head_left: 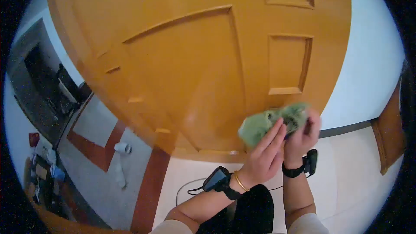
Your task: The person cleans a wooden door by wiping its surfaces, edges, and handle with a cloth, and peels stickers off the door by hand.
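A crumpled green cloth (255, 128) is right of the centre of the frame, in front of the lower part of a brown wooden door (186, 78). The right hand (304, 136) has its fingers bent around the cloth's right end, grasping it. The left hand (267, 151) lies over the lower middle of the cloth with its fingers extended and close together; whether they pinch it, I cannot tell. A gold bracelet (241, 181) circles the left wrist, beside a dark strapped device (216, 179); another black device (310, 163) is on the right wrist. At the lower left of the frame, a white cylindrical object (123, 148) is on the grey floor (143, 171).
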Tool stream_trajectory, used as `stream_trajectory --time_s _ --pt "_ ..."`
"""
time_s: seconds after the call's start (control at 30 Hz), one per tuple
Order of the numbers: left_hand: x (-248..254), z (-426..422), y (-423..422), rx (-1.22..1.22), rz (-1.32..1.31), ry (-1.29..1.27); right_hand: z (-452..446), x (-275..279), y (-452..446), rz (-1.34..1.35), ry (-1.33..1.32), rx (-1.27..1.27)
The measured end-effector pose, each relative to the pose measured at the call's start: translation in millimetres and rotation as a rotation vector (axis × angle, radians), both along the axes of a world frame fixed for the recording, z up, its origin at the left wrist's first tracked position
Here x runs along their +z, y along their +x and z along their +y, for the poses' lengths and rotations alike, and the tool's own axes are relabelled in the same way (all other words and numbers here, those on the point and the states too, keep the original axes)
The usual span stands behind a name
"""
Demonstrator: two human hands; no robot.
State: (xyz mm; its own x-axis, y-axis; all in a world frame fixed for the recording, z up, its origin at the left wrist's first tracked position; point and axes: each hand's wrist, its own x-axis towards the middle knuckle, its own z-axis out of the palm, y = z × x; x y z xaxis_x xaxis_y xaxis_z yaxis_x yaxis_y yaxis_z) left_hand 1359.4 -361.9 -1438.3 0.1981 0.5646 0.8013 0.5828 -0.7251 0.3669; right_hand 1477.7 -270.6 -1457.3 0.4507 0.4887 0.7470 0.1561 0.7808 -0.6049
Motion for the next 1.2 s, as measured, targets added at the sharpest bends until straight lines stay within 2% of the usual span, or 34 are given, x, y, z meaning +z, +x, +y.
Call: stream_trajectory --time_s 0.03,0.1,0.13,0.2,0.23,0.33,0.37,0.43,0.57,0.67,0.77,0.87,0.93,1.0,1.1,1.13,1.17,1.2 --pt "24 -4 9 -0.078 -0.091 -0.017 1 23 8 -0.092 0.05 -0.139" --pt "43 16 17 -0.012 0.015 0.018 4 59 17 -0.279 0.142 -0.407" --pt "52 42 24 0.022 0.07 0.025 22 63 21 -0.405 0.112 -0.496" --pt "44 42 16 0.155 0.182 0.014 19 50 14 -0.646 0.1 -0.696" --pt "42 42 13 0.192 0.236 0.021 19 42 13 -0.667 0.089 -0.732" --pt "40 20 8 0.277 0.295 0.016 -14 41 10 -0.672 0.004 -0.685" --pt "50 52 14 0.291 0.28 -0.014 17 51 16 -0.686 -0.031 -0.582" --pt "53 50 9 0.329 0.227 -0.065 13 61 7 -0.714 -0.066 -0.415" --pt "72 37 -38 0.258 0.061 -0.059 20 67 -56 -0.393 0.006 -0.335" --pt "52 32 -72 0.214 -0.056 -0.098 28 42 -85 -0.409 0.033 -0.374" --pt "58 19 -71 0.228 -0.048 -0.172 41 34 -47 -0.641 0.121 -0.213" --pt "46 5 -73 0.115 -0.153 -0.318 54 33 -14 -0.779 0.192 -0.155" --pt "40 -19 -86 0.237 -0.007 -0.378 57 46 3 -0.727 0.137 -0.259" --pt "20 -51 -112 0.383 0.103 -0.451 61 61 16 -0.63 0.081 -0.328" --pt "-63 -117 -179 0.644 0.206 -0.668 64 76 18 -0.574 0.175 -0.4" --pt "-103 -153 -204 0.797 0.317 -0.771 68 80 17 -0.592 0.182 -0.391" --pt "-185 -203 -255 0.854 0.369 -0.909 71 81 14 -0.608 0.185 -0.376" --pt "-216 -252 -268 1.018 0.514 -1.307 74 79 9 -0.625 0.186 -0.348"
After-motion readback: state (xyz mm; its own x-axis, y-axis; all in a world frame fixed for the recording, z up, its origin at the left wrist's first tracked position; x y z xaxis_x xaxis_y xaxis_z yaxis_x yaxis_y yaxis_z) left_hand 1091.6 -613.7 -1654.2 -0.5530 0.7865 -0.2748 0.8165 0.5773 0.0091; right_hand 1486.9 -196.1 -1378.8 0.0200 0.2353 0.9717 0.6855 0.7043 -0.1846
